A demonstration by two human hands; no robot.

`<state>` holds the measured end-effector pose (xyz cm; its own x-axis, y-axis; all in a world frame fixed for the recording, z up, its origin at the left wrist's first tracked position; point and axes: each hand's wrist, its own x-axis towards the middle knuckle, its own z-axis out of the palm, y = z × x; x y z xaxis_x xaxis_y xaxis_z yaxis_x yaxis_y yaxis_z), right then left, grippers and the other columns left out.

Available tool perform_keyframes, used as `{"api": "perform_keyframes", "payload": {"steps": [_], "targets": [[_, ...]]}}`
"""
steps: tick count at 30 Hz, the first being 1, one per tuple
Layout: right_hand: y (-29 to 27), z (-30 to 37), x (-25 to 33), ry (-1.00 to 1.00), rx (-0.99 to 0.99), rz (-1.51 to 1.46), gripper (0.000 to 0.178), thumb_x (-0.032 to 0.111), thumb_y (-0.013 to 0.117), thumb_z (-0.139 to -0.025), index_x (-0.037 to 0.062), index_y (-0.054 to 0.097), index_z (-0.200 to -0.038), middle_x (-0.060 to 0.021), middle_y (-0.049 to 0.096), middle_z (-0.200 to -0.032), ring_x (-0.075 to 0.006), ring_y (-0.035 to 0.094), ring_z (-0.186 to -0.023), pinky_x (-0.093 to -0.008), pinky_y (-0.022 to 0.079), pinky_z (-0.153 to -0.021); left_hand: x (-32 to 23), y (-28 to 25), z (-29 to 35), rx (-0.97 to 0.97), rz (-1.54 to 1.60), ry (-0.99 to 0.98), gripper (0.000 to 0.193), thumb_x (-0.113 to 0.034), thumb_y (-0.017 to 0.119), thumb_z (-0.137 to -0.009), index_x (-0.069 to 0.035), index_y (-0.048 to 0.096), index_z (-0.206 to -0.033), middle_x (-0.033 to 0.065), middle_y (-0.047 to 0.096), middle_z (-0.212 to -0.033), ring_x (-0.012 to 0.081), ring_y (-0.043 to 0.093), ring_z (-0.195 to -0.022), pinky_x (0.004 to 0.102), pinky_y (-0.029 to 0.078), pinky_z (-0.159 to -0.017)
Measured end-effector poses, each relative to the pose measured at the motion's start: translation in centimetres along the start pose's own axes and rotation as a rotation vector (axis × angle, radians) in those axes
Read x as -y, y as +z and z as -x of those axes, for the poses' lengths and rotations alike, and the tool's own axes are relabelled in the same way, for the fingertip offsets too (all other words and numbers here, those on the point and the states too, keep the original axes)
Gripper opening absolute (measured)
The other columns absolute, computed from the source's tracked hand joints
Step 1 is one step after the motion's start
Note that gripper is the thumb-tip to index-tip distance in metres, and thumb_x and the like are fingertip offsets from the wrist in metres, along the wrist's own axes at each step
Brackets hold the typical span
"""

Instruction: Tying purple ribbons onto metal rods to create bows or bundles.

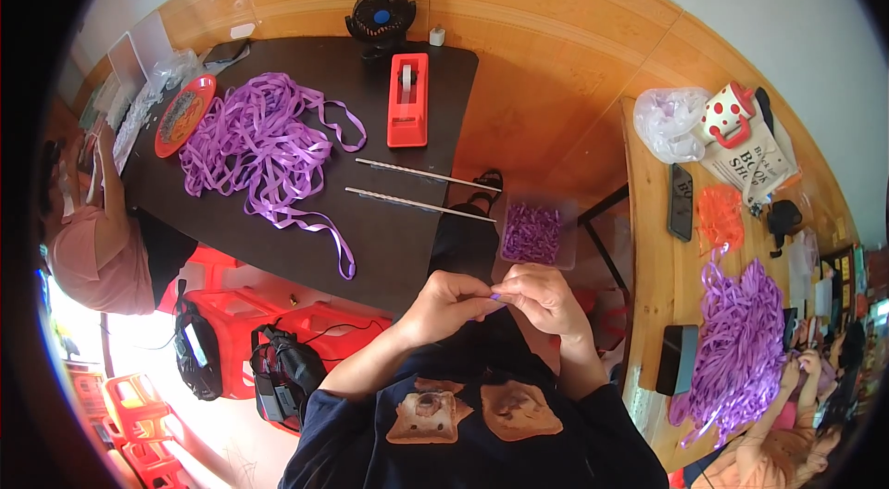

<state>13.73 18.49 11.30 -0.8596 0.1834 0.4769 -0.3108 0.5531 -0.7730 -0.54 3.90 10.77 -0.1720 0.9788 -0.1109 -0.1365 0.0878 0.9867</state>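
My left hand (449, 307) and my right hand (539, 296) meet in front of my chest, fingertips pinched together. Between them shows a small bit of purple ribbon (497, 297), mostly hidden by the fingers. Just beyond my right hand, a clear plastic box (567, 248) holds many small purple ribbon pieces (531, 231). On the dark table (389, 253) to the left lies a large loose heap of purple ribbon (259, 142). Two thin silvery rods (426, 174) jut side by side over that table's right edge.
A red tape dispenser (407, 105), a small black fan (381, 17) and an orange plate (190, 114) stand on the dark table. The wooden table (653, 281) at right bears another ribbon heap (741, 341), a phone (680, 202) and bags. Other people sit at both sides.
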Motion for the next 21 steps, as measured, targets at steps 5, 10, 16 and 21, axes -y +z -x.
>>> {"api": "perform_keyframes", "payload": {"steps": [5, 10, 16, 21], "targets": [[0.3, -0.5, 0.8, -0.044, -0.024, 0.11, 0.012, -0.004, 0.068, -0.074, -0.0021, 0.063, -0.085, -0.0116, 0.06, -0.069, -0.0253, 0.059, -0.06, -0.0327, 0.044, -0.053, -0.6, 1.0, 0.3, -0.286, -0.655, 0.589, 0.008, -0.004, 0.07, -0.073, -0.002, 0.063, -0.075, 0.0105, 0.058, -0.065, 0.0315, 0.057, -0.062, 0.0388, 0.045, -0.055], [1.3, -0.2, 1.1, -0.02, -0.093, 0.261, 0.015, -0.008, 0.066, -0.072, -0.0019, 0.062, -0.085, -0.0118, 0.058, -0.069, -0.0262, 0.057, -0.058, -0.0328, 0.042, -0.051, -0.8, 1.5, 0.3, -0.368, -0.868, 0.659, 0.01, -0.001, 0.07, -0.069, 0.0, 0.063, -0.076, 0.0112, 0.058, -0.067, 0.0299, 0.056, -0.06, 0.0396, 0.044, -0.055], [1.0, 0.0, 0.9, 0.225, -0.155, -0.06, 0.021, -0.01, 0.063, -0.077, -0.004, 0.062, -0.097, -0.0109, 0.063, -0.078, -0.0189, 0.064, -0.069, -0.0267, 0.048, -0.062, 0.2, 1.6, 0.0, -0.406, -0.657, 0.509, 0.006, -0.005, 0.07, -0.075, -0.001, 0.066, -0.078, 0.0109, 0.059, -0.067, 0.0241, 0.059, -0.061, 0.0319, 0.044, -0.054], [-1.7, 1.0, -0.9, 0.157, -0.1, 0.132, 0.022, -0.006, 0.065, -0.077, -0.0003, 0.064, -0.097, -0.0103, 0.065, -0.084, -0.0234, 0.064, -0.071, -0.031, 0.048, -0.064, 1.4, 1.1, -0.4, -0.12, 0.094, -0.085, 0.011, -0.005, 0.067, -0.085, 0.004, 0.07, -0.09, 0.0061, 0.065, -0.068, 0.0094, 0.058, -0.059, 0.0225, 0.044, -0.053]]}}
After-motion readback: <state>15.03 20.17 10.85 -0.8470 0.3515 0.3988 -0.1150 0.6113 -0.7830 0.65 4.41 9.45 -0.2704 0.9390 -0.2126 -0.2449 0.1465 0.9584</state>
